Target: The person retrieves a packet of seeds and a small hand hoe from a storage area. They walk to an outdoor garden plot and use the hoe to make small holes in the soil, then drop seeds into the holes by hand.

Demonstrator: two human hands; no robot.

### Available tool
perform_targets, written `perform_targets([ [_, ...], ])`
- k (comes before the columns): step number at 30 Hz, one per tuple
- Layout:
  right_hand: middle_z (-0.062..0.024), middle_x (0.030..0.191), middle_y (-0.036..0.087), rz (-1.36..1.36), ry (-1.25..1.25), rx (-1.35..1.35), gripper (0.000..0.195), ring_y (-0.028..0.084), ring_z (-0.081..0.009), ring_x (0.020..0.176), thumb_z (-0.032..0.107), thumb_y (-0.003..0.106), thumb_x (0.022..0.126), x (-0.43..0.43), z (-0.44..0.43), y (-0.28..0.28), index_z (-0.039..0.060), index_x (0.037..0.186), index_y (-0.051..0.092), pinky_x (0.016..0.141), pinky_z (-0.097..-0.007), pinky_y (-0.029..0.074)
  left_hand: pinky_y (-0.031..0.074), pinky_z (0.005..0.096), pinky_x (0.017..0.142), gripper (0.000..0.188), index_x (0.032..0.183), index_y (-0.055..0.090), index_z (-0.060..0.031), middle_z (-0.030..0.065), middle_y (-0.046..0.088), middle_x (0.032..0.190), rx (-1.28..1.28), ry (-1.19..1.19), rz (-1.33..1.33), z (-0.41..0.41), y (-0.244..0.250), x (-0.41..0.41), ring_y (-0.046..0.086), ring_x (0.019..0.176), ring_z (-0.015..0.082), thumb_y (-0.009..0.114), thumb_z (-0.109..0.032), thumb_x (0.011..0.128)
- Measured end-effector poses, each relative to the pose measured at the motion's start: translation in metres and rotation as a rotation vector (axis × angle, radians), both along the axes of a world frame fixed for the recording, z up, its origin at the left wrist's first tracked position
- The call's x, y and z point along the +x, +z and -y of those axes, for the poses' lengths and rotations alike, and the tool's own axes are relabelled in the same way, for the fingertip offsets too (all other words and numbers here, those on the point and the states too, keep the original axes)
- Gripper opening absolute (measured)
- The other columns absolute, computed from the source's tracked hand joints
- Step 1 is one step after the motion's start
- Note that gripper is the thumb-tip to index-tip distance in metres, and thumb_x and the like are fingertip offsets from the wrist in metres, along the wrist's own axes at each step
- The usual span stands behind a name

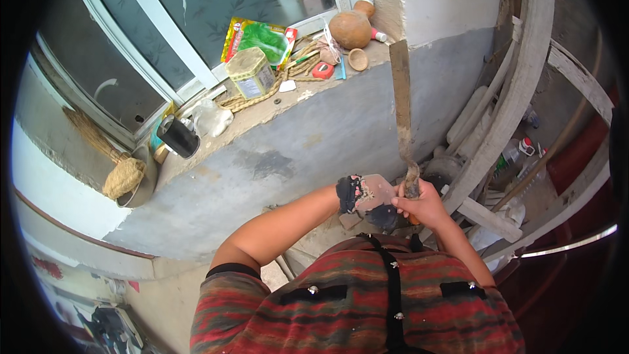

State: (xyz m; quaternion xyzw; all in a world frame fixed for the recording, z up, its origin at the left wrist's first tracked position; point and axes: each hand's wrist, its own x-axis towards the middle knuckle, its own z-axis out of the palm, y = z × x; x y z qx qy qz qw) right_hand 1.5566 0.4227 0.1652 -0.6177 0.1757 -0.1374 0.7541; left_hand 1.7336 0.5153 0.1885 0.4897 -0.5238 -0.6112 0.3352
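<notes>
My right hand [421, 201] is closed around a long narrow metal tool [402, 91] with a flat, dirty blade and a bent neck. The blade points up and away from me, and something orange shows below my fingers. My left hand [376, 194] wears a worn glove, pale pink with a dark, frayed cuff. It meets the right thumb and fingertips beside the neck of the tool. The left fingers are mostly hidden, so whether they grip anything is unclear.
A grey wall [295, 142] stands ahead. Its sill [211, 145] bears a hexagonal tin [250, 76], black cup [178, 136], gourd [351, 29], braided rope [241, 103] and red tape measure [323, 70]. On the right are a curved wooden frame [513, 103] and plastic bottles [513, 152]; a straw brush [123, 177] lies left.
</notes>
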Motion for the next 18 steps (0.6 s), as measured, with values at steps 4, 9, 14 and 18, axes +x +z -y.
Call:
perform_targets([
  [4,-0.0025,0.069,0.058,-0.024,0.014,-0.035,0.019,0.054,-0.0076,0.059,0.007,0.068,0.079,0.0,0.003,0.001,0.0041,0.08,0.05,0.052,-0.0232,0.046,0.045,0.0246,0.065,0.021,0.093,0.065,0.0004,0.0023,0.064,0.079,0.031,-0.074,0.246,0.0,0.014,0.002,0.05,0.07,0.0079,0.05,-0.005,0.079],
  [9,-0.0015,0.066,0.055,0.022,0.064,-0.04,0.02,0.053,-0.0076,0.057,0.007,0.069,0.079,0.001,0.006,0.001,0.0042,0.08,0.049,0.053,-0.0231,0.046,0.045,0.0234,0.072,0.03,0.1,0.066,0.0,0.0043,0.066,0.089,0.021,-0.093,0.207,-0.007,0.018,0.018,0.054,0.077,0.0093,0.047,0.0,0.076],
  [14,-0.0017,0.066,0.054,0.043,-0.015,-0.147,0.02,0.053,-0.0084,0.058,0.002,0.068,0.078,0.001,0.007,0.002,0.0037,0.075,0.048,0.053,-0.0238,0.045,0.046,0.0232,0.065,0.033,0.105,0.065,-0.0033,0.0048,0.067,0.087,0.158,-0.066,-0.05,-0.013,0.019,0.036,0.054,0.071,0.0094,0.047,0.0,0.078],
  [18,-0.0015,0.065,0.054,0.047,-0.026,-0.113,0.019,0.053,-0.008,0.058,0.002,0.067,0.078,0.0,0.01,0.001,0.0037,0.076,0.048,0.054,-0.0235,0.045,0.041,0.0193,0.055,0.036,0.109,0.062,0.0009,0.0023,0.064,0.09,0.032,-0.102,-0.052,-0.029,0.047,0.051,0.053,0.071,0.0059,0.049,-0.005,0.076],
])
